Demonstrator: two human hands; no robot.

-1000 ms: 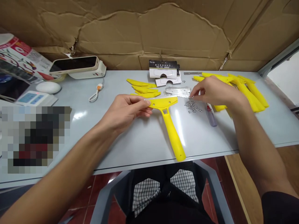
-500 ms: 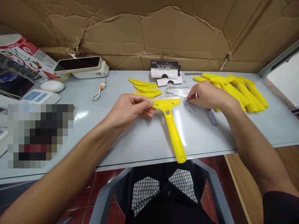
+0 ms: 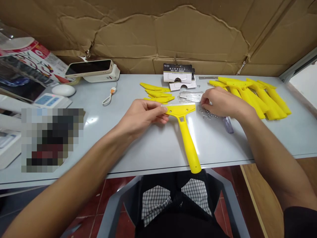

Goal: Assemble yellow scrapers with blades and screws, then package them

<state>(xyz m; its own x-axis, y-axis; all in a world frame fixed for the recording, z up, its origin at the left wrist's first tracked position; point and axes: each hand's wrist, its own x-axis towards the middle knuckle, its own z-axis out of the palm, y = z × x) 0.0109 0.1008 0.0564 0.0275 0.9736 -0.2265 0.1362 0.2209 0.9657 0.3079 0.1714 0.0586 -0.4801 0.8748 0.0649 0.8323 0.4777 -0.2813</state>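
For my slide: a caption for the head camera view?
Left hand holds a yellow plastic scraper; right hand reaches over small metal screws.

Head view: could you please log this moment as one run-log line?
left hand: holds yellow scraper | right hand: over screws, near blades

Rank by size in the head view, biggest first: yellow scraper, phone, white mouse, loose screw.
Yellow scraper, phone, white mouse, loose screw. The scraper sits nearer the camera, so its lead over the phone is unsure.
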